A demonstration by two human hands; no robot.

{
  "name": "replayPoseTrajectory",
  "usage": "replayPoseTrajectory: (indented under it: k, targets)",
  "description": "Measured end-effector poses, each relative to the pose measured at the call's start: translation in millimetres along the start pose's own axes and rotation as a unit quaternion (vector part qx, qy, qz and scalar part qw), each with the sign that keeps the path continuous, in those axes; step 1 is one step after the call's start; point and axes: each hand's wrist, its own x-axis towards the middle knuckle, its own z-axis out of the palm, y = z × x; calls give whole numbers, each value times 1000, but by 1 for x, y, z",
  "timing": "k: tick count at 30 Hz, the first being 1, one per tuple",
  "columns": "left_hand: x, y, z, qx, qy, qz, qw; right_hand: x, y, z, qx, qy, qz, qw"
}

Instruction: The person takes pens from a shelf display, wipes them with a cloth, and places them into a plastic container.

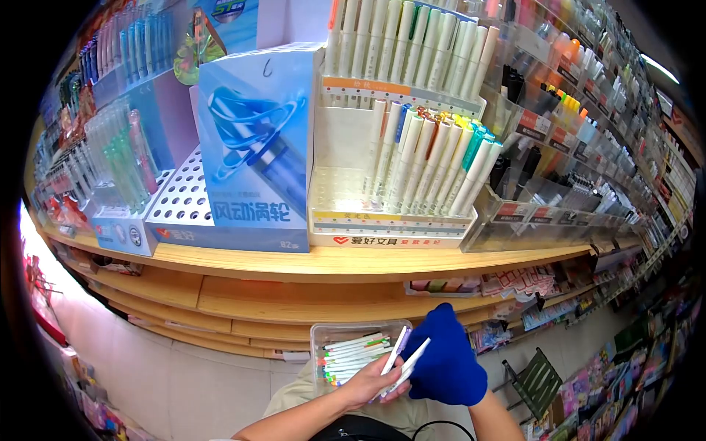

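My left hand (373, 383) is closed around a few slim white marker pens (396, 351), at least one with a purple part, their ends pointing up and right. My right hand is inside or under a dark blue cloth (446, 359), which covers it down to the wrist, so its fingers are hidden. The cloth is right beside the held pens, and one pen overlaps its edge in view. Just left of the pens, a clear plastic box (315, 345) rests near my lap, with several white markers (356, 357) lying in it, some with green, orange or purple parts.
Ahead stands a wooden shelf (353, 260) bearing a tiered marker display (390, 240), partly filled with pens. Left of it is a blue cardboard pen stand (254, 147). Clear racks of pens (529, 213) line the right side. A green folding stool (537, 382) is on the floor at right.
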Motion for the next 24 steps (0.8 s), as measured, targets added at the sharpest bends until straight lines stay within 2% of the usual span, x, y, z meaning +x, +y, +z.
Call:
replayPoseTrajectory:
  k: [2,5,8,10,12,14,15,17,18,21,24]
  targets:
    - [0,1,3,12,15,-4,1000,1,-13,6,-15,15,-26,999]
    - [1,-4,0,36,11,6,999,2,-16,4,15,32,-6,999]
    - [2,-3,2,65,26,15,997,7,-15,-3,-27,-20,19,999]
    - [4,-1,2,83,37,24,996,12,-20,-9,-53,-16,51,997]
    - [4,1,2,93,52,34,994,23,-25,-38,14,-57,77,995]
    - [4,1,0,98,60,34,993,20,-18,-41,-18,-38,94,995]
    - [4,0,-1,98,60,31,993,11,-7,-25,-84,1,95,992]
    - [4,-1,-2,99,62,26,993,7,-3,-17,-126,59,80,987]
    - [4,-2,-2,100,64,24,993,8,-9,-18,-103,77,63,990]
    - [7,-4,1,105,69,22,992,4,-7,-3,-33,41,23,998]
    - [7,-6,2,135,78,30,987,2,-7,5,-49,-16,-45,998]
